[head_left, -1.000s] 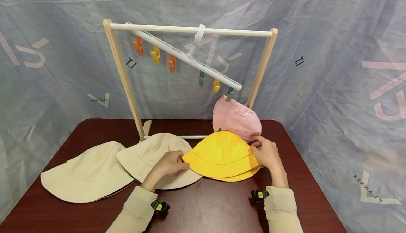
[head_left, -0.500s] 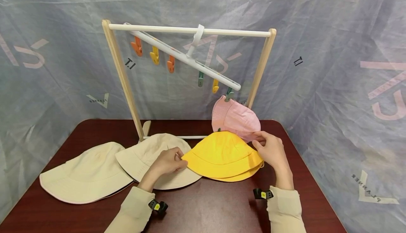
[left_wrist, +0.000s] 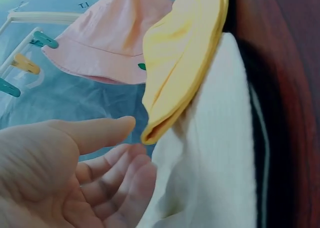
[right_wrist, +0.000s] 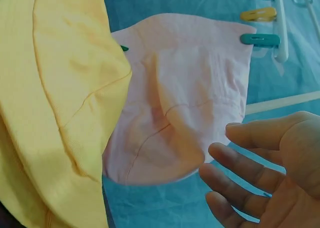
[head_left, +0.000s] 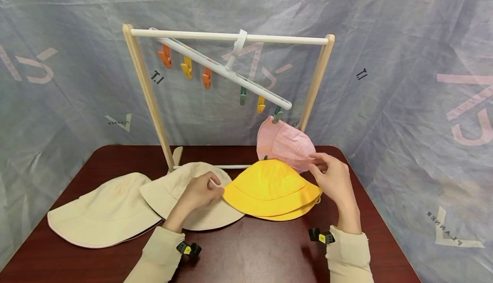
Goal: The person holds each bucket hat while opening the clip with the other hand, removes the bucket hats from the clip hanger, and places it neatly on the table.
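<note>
A yellow bucket hat [head_left: 271, 186] with a small green leaf at its crown lies on the table, its brim doubled at the front. My left hand [head_left: 201, 192] is just off the hat's left brim tip, over a cream bucket hat [head_left: 192, 171]. In the left wrist view the thumb and fingers are apart, with nothing between them. My right hand [head_left: 332, 176] is raised beside the right side of a pink bucket hat [head_left: 286, 144], its fingers spread loosely and holding nothing. The pink hat hangs by its brim from a green clip [head_left: 278, 114].
A second cream hat [head_left: 104, 210] lies at the left of the dark red table [head_left: 250, 257]. Behind, a wooden rack [head_left: 148, 94] bears a slanted white hanger [head_left: 208, 60] with several coloured clips. Grey printed cloth [head_left: 408, 39] surrounds the table.
My left hand has let go of the yellow hat's brim and moved slightly left. My right hand has left the brim's right end, rising rightward beside the pink hat.
</note>
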The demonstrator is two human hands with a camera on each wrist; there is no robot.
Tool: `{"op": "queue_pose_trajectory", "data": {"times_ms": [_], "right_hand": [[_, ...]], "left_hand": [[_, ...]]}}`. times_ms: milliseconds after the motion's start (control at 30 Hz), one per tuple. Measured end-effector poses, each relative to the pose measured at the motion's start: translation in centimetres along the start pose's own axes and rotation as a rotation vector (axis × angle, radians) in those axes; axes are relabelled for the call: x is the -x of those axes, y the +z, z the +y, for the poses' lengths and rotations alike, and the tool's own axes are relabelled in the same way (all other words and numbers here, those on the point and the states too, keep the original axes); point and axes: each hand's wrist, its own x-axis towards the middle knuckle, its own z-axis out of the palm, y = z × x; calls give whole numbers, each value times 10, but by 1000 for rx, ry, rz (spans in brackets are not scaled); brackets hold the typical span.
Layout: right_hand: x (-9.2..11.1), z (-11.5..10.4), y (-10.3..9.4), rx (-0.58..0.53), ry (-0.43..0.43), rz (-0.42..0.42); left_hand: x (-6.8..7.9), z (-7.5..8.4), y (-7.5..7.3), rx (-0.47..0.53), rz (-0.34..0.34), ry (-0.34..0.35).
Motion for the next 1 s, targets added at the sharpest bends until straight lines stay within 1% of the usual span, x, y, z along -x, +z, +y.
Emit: {"op": "queue_pose_trajectory", "data": {"times_ms": [133,233,333,500,633,733,800,1000], "right_hand": [[-1,-6,3,-30,-23,39],[-2,-10,7,-61,-25,57],[-2,-13,9,-79,-32,77],[-3,-19,7,-94,-67,132],[-9,-25,4,-134,-123,167],[-17,-32,1,-191,-171,161],[-25,-38,-1,-232,-195,142],[-50,-51,-6,-354,-210,68]], "left_hand": [[0,2,-4,14,38,35],[-1,4,-6,16,61,95],[-5,9,-8,16,79,170],[-17,29,-11,78,100,261],[-29,48,-12,114,132,309],[-38,62,-11,119,158,335],[-44,71,-11,125,173,357],[-68,95,-5,152,220,414]]}}
